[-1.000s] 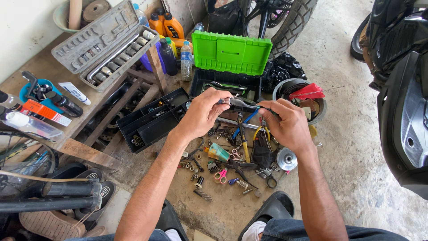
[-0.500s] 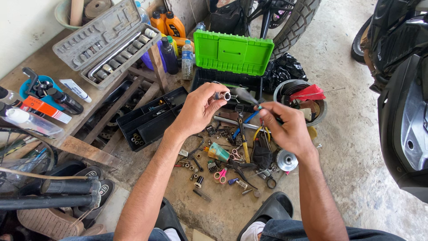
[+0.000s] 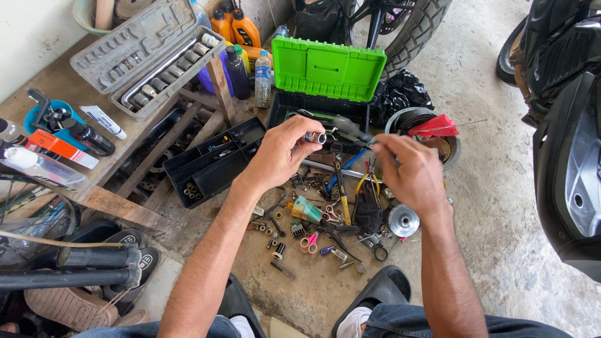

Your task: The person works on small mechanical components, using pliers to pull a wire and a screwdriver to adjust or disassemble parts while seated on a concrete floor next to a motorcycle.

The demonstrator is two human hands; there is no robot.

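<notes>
Head view. Left hand [image 3: 282, 153] raised over the tool litter on the concrete floor [image 3: 501, 238], thumb and forefinger pinching a small metal cylindrical part [image 3: 315, 137]; the part sits at the fingertips, in the air just in front of the open green toolbox [image 3: 328, 69]. Right hand [image 3: 410, 172] beside it, fingers drawn together at the tips near a thin green-handled tool [image 3: 350, 131]; cannot tell whether it grips that tool or anything else.

Below the hands: pliers [image 3: 341, 194], pink-handled scissors [image 3: 308, 241], loose screws and springs. Black compartment tray [image 3: 213, 164] to the left.

Risk, judged: the pinch is light and on a smooth round part; a slip would drop it into the litter, where it would be hard to find among similar bits.
</notes>
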